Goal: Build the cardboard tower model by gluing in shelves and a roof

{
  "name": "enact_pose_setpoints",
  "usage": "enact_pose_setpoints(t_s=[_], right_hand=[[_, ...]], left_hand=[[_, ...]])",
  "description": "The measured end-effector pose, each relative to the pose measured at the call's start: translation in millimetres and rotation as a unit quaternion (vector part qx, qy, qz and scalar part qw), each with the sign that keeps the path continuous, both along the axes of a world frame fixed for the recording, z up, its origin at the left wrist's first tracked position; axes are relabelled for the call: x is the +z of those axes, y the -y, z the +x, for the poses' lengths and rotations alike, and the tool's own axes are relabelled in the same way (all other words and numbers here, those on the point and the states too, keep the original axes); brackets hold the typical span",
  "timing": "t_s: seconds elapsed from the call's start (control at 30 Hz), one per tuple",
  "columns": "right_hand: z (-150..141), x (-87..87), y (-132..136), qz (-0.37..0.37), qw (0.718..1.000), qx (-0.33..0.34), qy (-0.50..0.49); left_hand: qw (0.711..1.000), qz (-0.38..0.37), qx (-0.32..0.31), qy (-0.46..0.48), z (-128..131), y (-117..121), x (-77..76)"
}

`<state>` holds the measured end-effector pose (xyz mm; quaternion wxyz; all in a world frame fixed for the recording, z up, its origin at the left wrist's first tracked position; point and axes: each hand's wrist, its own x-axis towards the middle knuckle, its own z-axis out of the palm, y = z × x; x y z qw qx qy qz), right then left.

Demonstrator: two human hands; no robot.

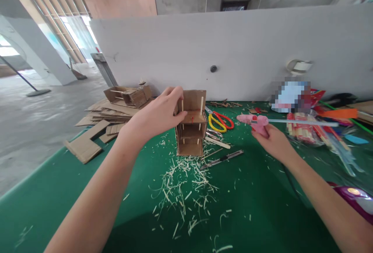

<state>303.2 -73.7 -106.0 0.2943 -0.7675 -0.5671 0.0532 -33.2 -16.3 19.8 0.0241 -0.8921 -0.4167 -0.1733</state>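
Observation:
A small cardboard shelf model (190, 150) stands upright at the middle of the green table, with stacked compartments and thin wooden sticks inside. My left hand (163, 109) grips its upper left side, thumb in front and fingers over the edge. In my right hand (272, 140) is a pink hot glue gun (259, 123), held by its handle with the nozzle pointing left toward the model but apart from it. A long translucent glue stick (303, 122) sticks out of the gun's back. Just right of the model lie scissors (220, 121) with red and yellow handles and a utility knife (223, 159).
Pale wood shavings (186, 183) litter the green table (140, 222) in front of the model. Cardboard pieces (87, 140) and another cardboard model (128, 94) are piled on the left. Packaged sticks (303, 129) and loose supplies crowd the right. A white partition (247, 47) rises behind.

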Motion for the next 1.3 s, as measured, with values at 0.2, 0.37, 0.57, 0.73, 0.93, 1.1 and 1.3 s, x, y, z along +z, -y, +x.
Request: enact_pose_setpoints(t_s=[0.2,0.37,0.57,0.73,0.93,1.1,1.3], right_hand=[[-23.3,7.5,16.3,-0.061,0.962,0.178,-0.197],[-55.1,9.7,12.9,-0.072,0.951,0.287,-0.089],[-72.1,12.4,-2.1,-0.017,0.895,0.444,-0.047],[-71.8,3.1,-8.9,-0.009,0.887,0.462,-0.015],[-75.9,5.7,-8.5,-0.006,0.892,0.452,0.023],[-77.5,6.1,-4.7,0.002,0.897,0.437,0.073],[-75.4,0.2,-3.7,0.015,0.902,0.423,0.081]], left_hand=[[0.999,0.004,0.038,-0.01,3.5,6.3,-0.4],[0.999,0.007,0.037,-0.01,5.8,6.2,-1.0],[0.999,0.014,0.034,-0.014,5.9,5.1,-1.6],[0.999,0.014,0.034,-0.022,6.6,4.2,-1.7],[0.999,0.011,0.045,-0.027,6.5,4.8,-1.0],[0.999,0.001,0.047,-0.017,6.0,5.2,-1.1],[0.999,0.005,0.044,-0.028,6.4,4.2,-1.6]])
